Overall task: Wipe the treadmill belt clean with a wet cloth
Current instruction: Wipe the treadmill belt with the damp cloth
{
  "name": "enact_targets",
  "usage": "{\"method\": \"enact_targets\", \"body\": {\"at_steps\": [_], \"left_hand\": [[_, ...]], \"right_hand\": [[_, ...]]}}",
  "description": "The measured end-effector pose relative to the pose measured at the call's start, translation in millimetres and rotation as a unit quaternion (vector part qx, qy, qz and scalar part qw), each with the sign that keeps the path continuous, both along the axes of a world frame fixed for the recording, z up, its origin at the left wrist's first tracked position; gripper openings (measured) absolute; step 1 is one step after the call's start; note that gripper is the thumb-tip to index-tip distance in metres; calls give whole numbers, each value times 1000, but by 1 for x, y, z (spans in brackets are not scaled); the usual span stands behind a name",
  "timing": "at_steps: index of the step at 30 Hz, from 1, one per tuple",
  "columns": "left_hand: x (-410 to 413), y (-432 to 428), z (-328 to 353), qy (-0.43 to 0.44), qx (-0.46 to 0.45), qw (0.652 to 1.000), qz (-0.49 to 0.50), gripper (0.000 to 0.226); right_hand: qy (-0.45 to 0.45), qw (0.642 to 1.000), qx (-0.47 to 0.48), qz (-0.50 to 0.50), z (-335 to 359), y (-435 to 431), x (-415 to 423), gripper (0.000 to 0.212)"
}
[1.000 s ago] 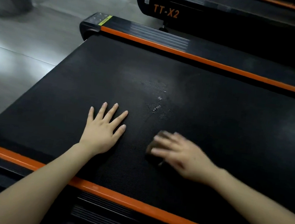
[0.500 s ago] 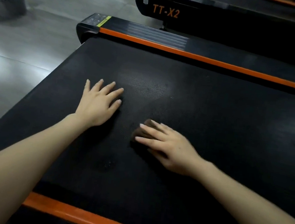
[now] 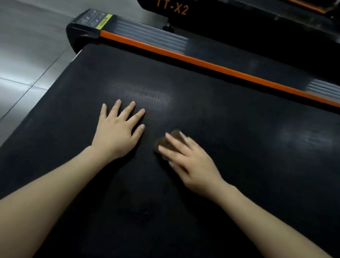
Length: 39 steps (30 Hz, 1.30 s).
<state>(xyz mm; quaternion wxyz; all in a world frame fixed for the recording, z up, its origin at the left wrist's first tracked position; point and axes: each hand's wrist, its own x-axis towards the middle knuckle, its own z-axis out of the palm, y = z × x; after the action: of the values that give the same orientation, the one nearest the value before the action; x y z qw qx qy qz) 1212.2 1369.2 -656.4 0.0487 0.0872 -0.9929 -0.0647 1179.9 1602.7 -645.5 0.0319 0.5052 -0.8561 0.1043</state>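
A: Where is the cloth?

B: The small dark brown cloth (image 3: 167,141) lies on the black textured treadmill belt (image 3: 248,142), under the right hand (image 3: 190,163). That hand's fingers lie stretched out over it, pressing it down rather than curling round it. They are blurred, and only the cloth's far edge shows past the fingertips.

A: And the other hand?

B: The left hand (image 3: 117,132) rests palm down on the belt just beside the cloth without touching it, fingers straight and spread.

A: What lies around them?

B: A pale dull sheen (image 3: 147,97) marks the belt just beyond the left fingertips. Along the belt's far edge runs an orange strip (image 3: 214,67), then a black ribbed side rail (image 3: 150,34) with a yellow label (image 3: 104,22) near its end. Behind that stands a second black treadmill lettered "TT-X2" in orange (image 3: 231,12). Glossy grey floor tiles (image 3: 22,37) lie to the left. Both bare forearms cross the near part of the belt and hide it.

A: What differs from a second ago?

B: Small water droplets glinted on the belt ahead of the right hand then, and they no longer show. The orange strip on the near side and the grey round bin on the floor have both passed out of view. The hands keep their poses, the left flat and the right on the cloth.
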Motion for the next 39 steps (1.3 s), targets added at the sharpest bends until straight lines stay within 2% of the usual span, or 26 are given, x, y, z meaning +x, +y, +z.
{"method": "enact_targets", "body": {"at_steps": [2,3,5,7,8,9,10,11,14,16,18,19,21,23,24,25,27,31,33,34,35,36,38,39], "left_hand": [[0,1,0,2,2,1000,2,56],[1,2,-1,-1,3,1000,3,54],[1,4,-3,-6,4,1000,6,54],[1,6,-3,-2,4,1000,9,58],[1,6,-2,-2,6,1000,11,61],[1,6,-2,-4,8,1000,13,63],[1,6,-1,-5,8,1000,13,63],[0,6,-2,-7,8,1000,12,61],[1,4,-2,-9,8,1000,8,66],[1,3,-2,-11,5,1000,5,68],[1,3,-2,-12,8,1000,5,67],[2,3,-2,-15,9,1000,6,67],[2,4,-1,-16,9,1000,8,66],[2,4,0,-15,12,1000,10,64],[1,4,0,-15,13,1000,10,63],[1,4,0,-14,12,1000,10,62],[0,3,-1,-14,5,1000,8,60],[-1,1,-4,-22,-7,1000,2,60],[0,1,-4,-20,-10,1000,2,59],[0,1,-4,-17,-10,1000,2,58],[0,1,-3,-15,-9,1000,1,58],[0,2,-3,-14,-8,1000,1,57],[0,2,-3,-11,-6,1000,1,57],[-1,2,-3,-11,-7,1000,1,57]], "right_hand": [[10,999,17,36,5,41,-17,41],[12,1000,20,0,5,59,-31,42],[-9,984,6,-178,5,80,-66,42],[-28,919,-18,-393,5,67,-96,42],[-24,888,-16,-458,7,50,-105,43],[-14,874,-6,-486,7,30,-110,44],[-9,877,-4,-480,5,8,-111,45],[-10,897,-4,-443,2,-14,-107,45],[16,977,-17,-210,-6,-52,-64,45],[9,997,-1,-72,-4,-35,-42,43],[19,1000,15,-19,0,-3,-55,43],[23,998,12,-49,0,12,-72,42],[9,978,-10,-209,4,26,-113,40],[-28,924,-7,-381,7,11,-149,42],[-29,906,0,-423,8,-5,-160,42],[-23,900,5,-435,7,-24,-167,43],[-16,916,1,-400,3,-62,-165,43],[-20,981,-14,-193,-5,-95,-123,43],[-16,997,4,-78,0,-75,-123,43],[-3,998,8,-61,1,-64,-136,43],[9,996,8,-90,2,-55,-154,43],[5,987,8,-161,4,-48,-173,42],[-35,938,9,-344,7,-48,-205,43],[-43,916,6,-400,8,-58,-210,44]]}}
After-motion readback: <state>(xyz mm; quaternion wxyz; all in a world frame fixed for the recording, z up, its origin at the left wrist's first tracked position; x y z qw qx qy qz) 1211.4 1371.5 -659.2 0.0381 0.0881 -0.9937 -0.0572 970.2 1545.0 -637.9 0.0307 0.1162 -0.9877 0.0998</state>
